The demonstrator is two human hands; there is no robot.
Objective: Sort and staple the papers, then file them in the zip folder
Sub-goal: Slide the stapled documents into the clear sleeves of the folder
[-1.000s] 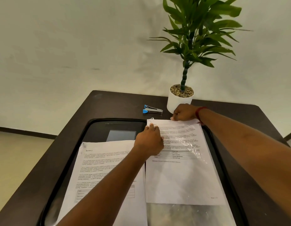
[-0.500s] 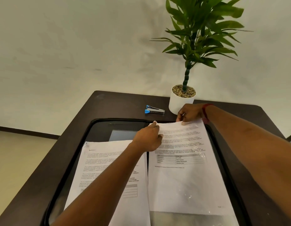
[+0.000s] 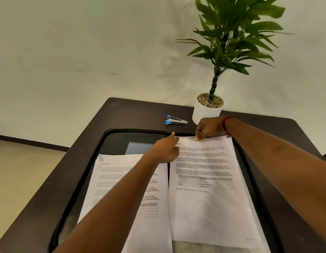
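A clear zip folder [image 3: 209,247] lies on the right half of the table with a printed sheet [image 3: 204,207] inside it. My left hand [image 3: 166,149] pinches the folder's top left corner, thumb raised. At the top edge, just right of that corner, my right hand [image 3: 208,128] pinches the folder's zip strip. A second set of printed papers [image 3: 120,172] lies flat to the left, partly under my left forearm. A blue and silver stapler [image 3: 176,121] sits on the table beyond the folder, untouched.
A white pot with a green plant [image 3: 207,110] stands right behind my right hand. The dark table [image 3: 82,161] has a black-rimmed glass inset [image 3: 111,141]; its far edge meets the wall. The floor drops away at the left.
My left hand moved from lying on the sheet to the folder's top left corner. The folder's top edge rose a little, then settled flat. My right hand stayed at the top edge.
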